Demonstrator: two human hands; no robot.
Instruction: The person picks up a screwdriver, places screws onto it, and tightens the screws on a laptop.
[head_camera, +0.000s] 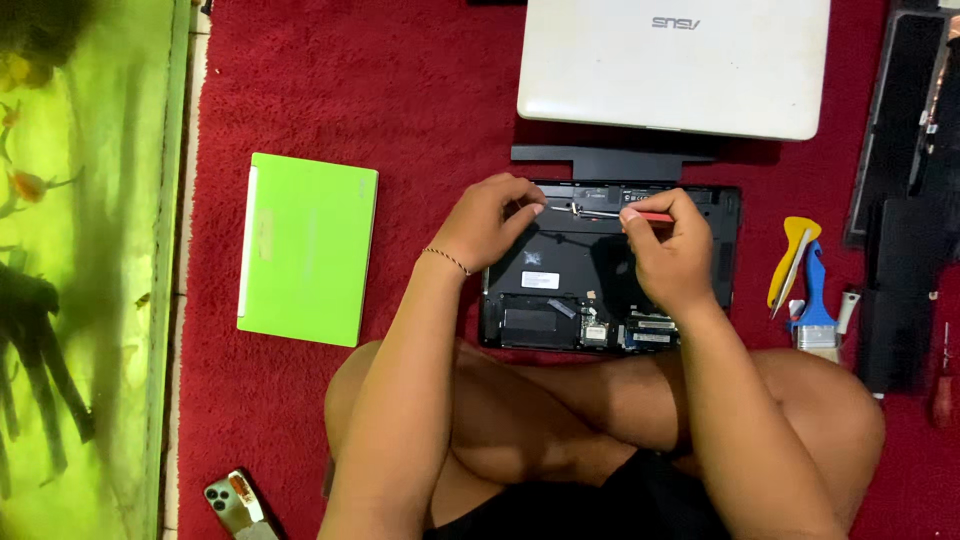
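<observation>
Right hand (668, 250) pinches thin red-handled tool (655, 216), tip laid toward hinge strip at far edge of opened black laptop base (560, 290). Left hand (488, 222) curls fingertips just left of tip, gripping small part; which, cannot tell. Bottom cover already off, boards exposed; hinge area under work. Base lies directly under both hands. White closed laptop (675, 65) beyond, green slim laptop (305, 248) well left, yellow pry tool (793, 255) right.

Floor under us is deep red carpet (420, 90), evenly lit. Far left we see a pale tiled strip (186, 150), then a green-lit fish tank (90, 250) with orange fish (28, 183).
</observation>
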